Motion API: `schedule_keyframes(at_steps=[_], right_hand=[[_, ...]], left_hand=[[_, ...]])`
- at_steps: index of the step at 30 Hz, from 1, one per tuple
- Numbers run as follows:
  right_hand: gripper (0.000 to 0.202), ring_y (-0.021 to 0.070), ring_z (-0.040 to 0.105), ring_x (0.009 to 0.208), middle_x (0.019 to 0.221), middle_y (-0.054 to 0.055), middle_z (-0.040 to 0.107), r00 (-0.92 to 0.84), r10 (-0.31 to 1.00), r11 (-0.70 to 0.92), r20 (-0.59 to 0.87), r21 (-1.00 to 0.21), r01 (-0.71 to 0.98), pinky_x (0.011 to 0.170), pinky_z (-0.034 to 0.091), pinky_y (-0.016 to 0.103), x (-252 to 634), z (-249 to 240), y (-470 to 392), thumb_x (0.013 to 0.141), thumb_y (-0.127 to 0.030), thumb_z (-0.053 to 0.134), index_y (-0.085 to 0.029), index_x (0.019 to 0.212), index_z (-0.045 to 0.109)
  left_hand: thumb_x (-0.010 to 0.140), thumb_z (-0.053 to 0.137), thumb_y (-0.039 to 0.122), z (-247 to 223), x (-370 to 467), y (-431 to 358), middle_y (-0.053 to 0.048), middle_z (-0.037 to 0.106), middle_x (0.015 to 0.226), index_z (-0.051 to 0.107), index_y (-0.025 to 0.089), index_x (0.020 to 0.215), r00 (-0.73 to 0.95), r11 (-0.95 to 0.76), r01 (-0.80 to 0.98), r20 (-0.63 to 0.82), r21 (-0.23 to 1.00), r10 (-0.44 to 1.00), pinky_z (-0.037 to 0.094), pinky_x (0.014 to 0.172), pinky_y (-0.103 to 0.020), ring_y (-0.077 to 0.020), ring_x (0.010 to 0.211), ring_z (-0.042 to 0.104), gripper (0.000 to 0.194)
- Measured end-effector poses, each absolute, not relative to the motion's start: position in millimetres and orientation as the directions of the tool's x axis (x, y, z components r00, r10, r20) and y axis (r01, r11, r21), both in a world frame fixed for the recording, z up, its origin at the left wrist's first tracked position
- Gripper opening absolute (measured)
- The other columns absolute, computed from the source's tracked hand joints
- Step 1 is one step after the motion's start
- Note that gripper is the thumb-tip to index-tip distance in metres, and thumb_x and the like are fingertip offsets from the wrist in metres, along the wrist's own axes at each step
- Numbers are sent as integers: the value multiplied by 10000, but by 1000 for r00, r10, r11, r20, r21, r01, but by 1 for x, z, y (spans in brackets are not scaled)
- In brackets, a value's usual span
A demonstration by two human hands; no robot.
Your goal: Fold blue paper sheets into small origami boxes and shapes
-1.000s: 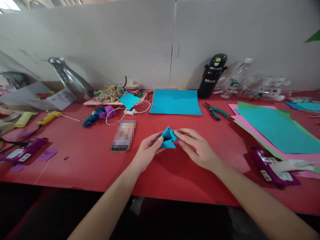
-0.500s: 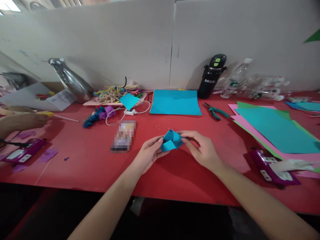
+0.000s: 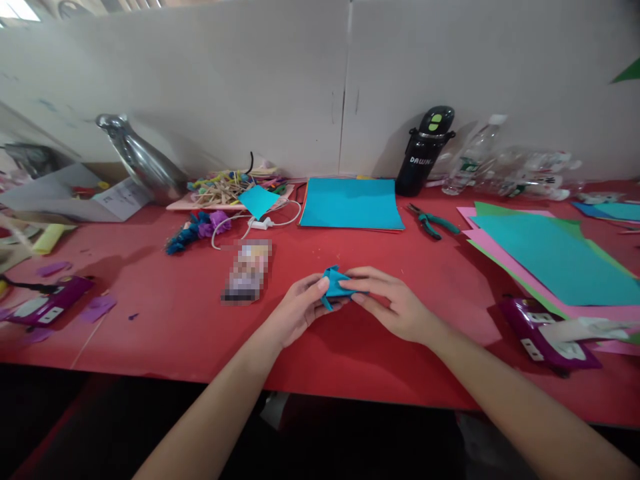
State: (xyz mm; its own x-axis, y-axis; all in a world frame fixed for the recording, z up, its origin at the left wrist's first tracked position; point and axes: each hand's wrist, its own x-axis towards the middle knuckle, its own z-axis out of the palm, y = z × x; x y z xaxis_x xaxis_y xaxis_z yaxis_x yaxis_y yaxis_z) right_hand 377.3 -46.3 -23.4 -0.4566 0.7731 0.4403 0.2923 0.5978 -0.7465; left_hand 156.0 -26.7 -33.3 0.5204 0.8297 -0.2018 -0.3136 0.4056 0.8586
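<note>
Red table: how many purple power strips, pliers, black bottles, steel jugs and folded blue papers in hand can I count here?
Purple power strips: 2
Pliers: 1
Black bottle: 1
Steel jug: 1
Folded blue paper, held in the left hand and right hand: 1
Total: 6

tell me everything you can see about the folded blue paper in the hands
The folded blue paper is small, plain and bright blue, and looks like stiff coloured sheet. It is creased into a compact, angular shape, with a raised edge at the top and a narrow flap pointing down towards the wearer. The left hand grips its left side, thumb on top; the right hand has its fingers on the right side. It appears held above the red table. Fingers hide the rest.
</note>
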Motion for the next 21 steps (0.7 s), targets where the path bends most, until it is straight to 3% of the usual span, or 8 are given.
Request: schedule_keyframes(at_steps=[5,9,12,17,21], right_hand=[[290,192,589,1227,1286,57,614,-462,790,541,404,-814,214,1058,491,379,372,-26,-48,986,-205,540,-302,1248,616],[359,208,601,1227,1312,75,608,-397,851,407,344,-910,83,1032,515,402,370,-28,-51,946,-234,618,-287,1279,497],[323,219,623,1177,1286,86,626,-367,869,389,333,-917,88,1017,517,419,373,-25,-51,937,-259,627,-263,1246,532],[166,179,655,862,929,43,677,-258,932,309,254,-929,205,789,546,326,385,-19,-46,956,-339,582,-220,1032,671],[241,129,600,566,654,-13,634,-297,951,129,88,-984,123,546,495,255,384,-20,-45,949,-418,589,-203,1014,678]], left_hand=[[807,781,289,-34,158,-27,-79,676,1136,713,199,1100,516,422,-301,-226,856,826,505,995,-402,-240,1081,647,314],[774,797,261,-34,158,-27,-86,676,1097,713,185,1056,500,421,-331,-222,844,837,487,1020,-442,-263,1090,638,304],[754,807,257,-33,158,-26,-86,672,1095,716,179,1058,471,411,-359,-218,838,855,492,1004,-415,-249,1065,637,326],[716,831,240,-32,158,-27,-67,662,1120,727,201,1042,391,374,-399,-213,837,895,500,930,-349,-217,1020,628,345],[706,834,246,-31,158,-28,-57,655,1141,718,224,1051,343,298,-387,-164,873,925,488,868,-315,-208,1005,612,365]])
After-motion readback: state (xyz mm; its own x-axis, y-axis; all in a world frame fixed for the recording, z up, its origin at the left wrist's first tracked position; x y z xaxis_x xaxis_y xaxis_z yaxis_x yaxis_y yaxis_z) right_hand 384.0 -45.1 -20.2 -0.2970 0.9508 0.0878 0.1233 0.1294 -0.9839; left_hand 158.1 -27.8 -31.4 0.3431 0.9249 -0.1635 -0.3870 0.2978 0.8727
